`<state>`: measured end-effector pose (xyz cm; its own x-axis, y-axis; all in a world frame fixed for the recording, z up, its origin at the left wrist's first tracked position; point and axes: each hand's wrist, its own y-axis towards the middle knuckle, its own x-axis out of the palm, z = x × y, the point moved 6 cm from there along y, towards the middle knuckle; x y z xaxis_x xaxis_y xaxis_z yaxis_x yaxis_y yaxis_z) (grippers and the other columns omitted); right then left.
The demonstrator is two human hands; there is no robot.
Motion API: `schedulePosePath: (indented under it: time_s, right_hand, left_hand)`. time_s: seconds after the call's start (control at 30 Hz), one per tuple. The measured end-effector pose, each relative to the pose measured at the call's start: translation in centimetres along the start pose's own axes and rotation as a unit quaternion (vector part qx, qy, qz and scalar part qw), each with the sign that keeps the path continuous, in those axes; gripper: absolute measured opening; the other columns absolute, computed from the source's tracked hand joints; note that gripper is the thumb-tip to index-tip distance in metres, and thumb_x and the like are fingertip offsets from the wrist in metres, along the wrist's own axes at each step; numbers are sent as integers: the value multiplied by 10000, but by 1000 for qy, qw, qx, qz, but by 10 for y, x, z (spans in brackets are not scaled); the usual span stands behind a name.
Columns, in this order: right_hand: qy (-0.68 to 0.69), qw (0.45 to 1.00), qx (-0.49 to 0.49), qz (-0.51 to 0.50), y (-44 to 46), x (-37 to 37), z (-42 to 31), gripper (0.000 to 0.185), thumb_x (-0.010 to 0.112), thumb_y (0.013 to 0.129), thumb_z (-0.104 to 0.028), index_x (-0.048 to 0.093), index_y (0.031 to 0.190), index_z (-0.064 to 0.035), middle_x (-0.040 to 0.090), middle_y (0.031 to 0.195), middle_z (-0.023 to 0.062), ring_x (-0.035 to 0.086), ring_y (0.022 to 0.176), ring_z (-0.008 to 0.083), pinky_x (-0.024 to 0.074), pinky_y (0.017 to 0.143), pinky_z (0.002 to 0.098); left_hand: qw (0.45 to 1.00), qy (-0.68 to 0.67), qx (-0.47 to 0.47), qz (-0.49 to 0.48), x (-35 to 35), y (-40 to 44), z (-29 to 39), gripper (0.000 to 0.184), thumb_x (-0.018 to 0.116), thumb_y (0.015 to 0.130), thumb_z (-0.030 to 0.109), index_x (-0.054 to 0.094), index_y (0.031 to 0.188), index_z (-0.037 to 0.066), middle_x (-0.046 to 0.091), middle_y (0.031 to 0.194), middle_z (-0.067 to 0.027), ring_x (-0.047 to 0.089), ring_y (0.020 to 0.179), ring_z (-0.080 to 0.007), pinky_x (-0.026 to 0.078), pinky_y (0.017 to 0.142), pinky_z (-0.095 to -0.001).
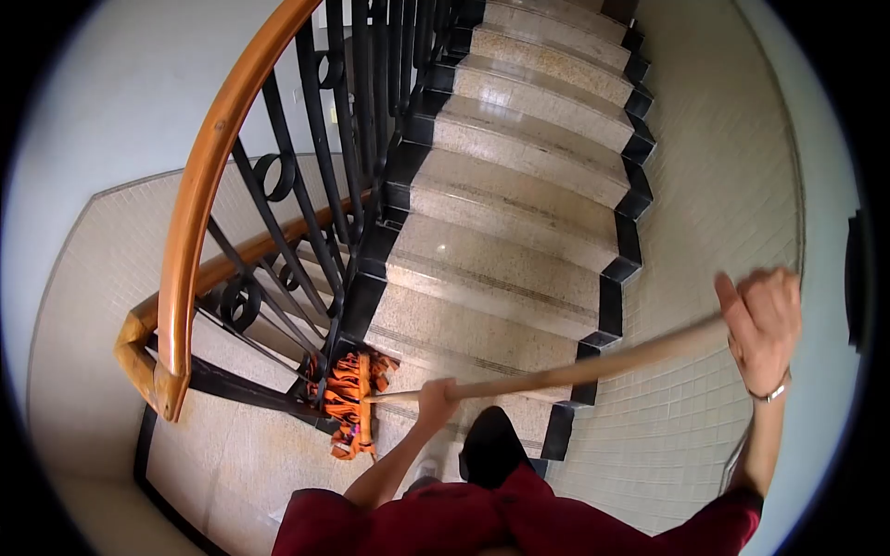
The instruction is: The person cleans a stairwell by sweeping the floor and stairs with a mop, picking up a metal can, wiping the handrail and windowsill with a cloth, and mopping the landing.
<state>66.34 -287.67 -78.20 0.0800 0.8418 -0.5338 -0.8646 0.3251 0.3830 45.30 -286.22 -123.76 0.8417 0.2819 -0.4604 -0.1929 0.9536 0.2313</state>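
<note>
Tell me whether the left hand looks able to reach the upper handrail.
Probably yes: nothing visible stands between the left hand and the upper handrail, though its fingers are closed round the mop handle and would likely need to let go.

Far end of pole (584, 372) hidden by right hand (766, 324), stairs (496, 250) cut off above

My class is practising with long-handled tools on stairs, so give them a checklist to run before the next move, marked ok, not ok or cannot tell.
1. Left hand closed round the pole: ok.
2. Right hand at the pole's upper end: ok.
3. Orange mop head in view, beside the railing: ok.
4. One hand on the wooden handrail: not ok, neither is.
5. Both feet firmly planted: cannot tell, partly hidden.
</note>
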Motion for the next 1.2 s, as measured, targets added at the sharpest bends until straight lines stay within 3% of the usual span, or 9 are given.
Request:
schedulePosePath:
  time_s: [0.13,0.2,0.23,0.3,0.37,0.47,0.77,1.03,1.2]
  right_hand:
    - [32,985,82,146,54,40,49,377,548,622,43,594,982,-57,537,911,108,498,821,259,382,715,337]
    - [95,973,114,175,60,78,83,419,523,632,70,582,1024,-63,535,966,118,492,871,271,375,757,349]
    - [119,973,115,162,67,104,98,435,515,634,79,575,1040,-64,534,974,119,490,889,275,372,773,355]
    - [162,970,108,147,93,152,136,468,501,643,91,548,1083,-61,531,997,124,484,917,283,366,797,362]
    - [211,963,105,128,117,193,163,498,495,655,92,512,1129,-59,525,1026,131,478,940,290,365,812,365]
    - [272,949,109,116,160,253,220,540,489,666,85,459,1184,-66,511,1068,139,469,981,295,363,842,374]
    - [317,939,100,84,310,359,303,572,443,717,72,364,1260,-89,467,1125,132,451,1052,274,372,912,352]
    - [303,932,27,194,452,403,323,592,437,695,91,374,1255,-88,468,1073,127,461,1007,275,375,904,348]
    - [242,934,-3,261,598,403,381,733,496,633,102,334,1292,-173,437,1138,147,463,955,316,378,887,372]
  left_hand:
    - [984,-30,-64,164,-50,70,-14,80,585,666,62,537,623,15,528,515,-124,517,433,-233,390,426,-350]
    - [926,-165,-285,184,-72,82,-63,77,587,702,56,572,674,-14,532,502,-67,513,436,-152,400,421,-323]
    - [919,-153,-251,263,-113,93,-11,120,618,701,74,572,671,-33,495,495,-16,495,435,-133,397,415,-300]
    - [906,-63,-156,388,-146,93,-60,179,660,632,54,501,597,-21,453,479,4,412,456,-89,374,423,-289]
    - [867,-129,-205,436,-171,76,-86,215,608,640,8,418,539,13,384,511,17,346,495,-70,320,430,-276]
    - [858,-100,-213,457,-194,51,-86,307,572,677,-4,313,526,61,288,504,26,271,464,-70,226,413,-266]
    - [807,-118,-363,450,-183,-6,-83,150,592,709,66,464,632,59,417,562,16,386,540,-78,341,485,-251]
    - [756,-97,-407,502,-196,32,-71,145,601,710,85,478,638,58,427,568,4,401,549,-94,354,498,-263]
    - [708,-97,-424,556,-217,38,-64,143,607,710,97,487,642,57,434,571,-4,410,555,-103,362,505,-270]
